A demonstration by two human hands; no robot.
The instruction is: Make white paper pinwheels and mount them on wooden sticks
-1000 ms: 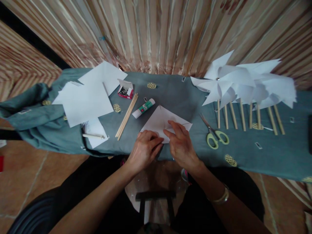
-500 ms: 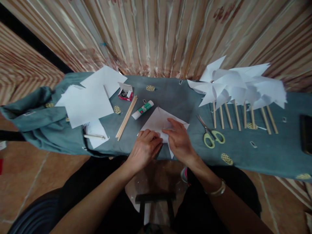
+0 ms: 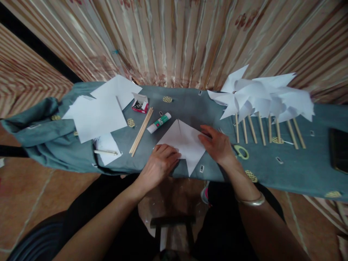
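Note:
A folded white paper sheet (image 3: 184,142) lies on the teal tablecloth (image 3: 190,105) in front of me, one pointed corner hanging past the near edge. My left hand (image 3: 160,163) rests on the paper's near left part, fingers curled and pressed down on it. My right hand (image 3: 217,145) lies flat at the paper's right corner, fingers stretched out, partly covering green-handled scissors (image 3: 241,151).
A glue stick (image 3: 159,122), thin wooden sticks (image 3: 141,130), and a small red box of pins (image 3: 140,103) lie left of the paper. Loose white sheets (image 3: 98,110) and a pen (image 3: 105,152) lie farther left. Several white paper pinwheels (image 3: 261,98) on sticks lie at right. A dark object (image 3: 338,150) sits far right.
My right hand slid from the paper's middle out to its right corner, over the scissors. The paper now shows a longer point at the near edge. The left hand stayed put.

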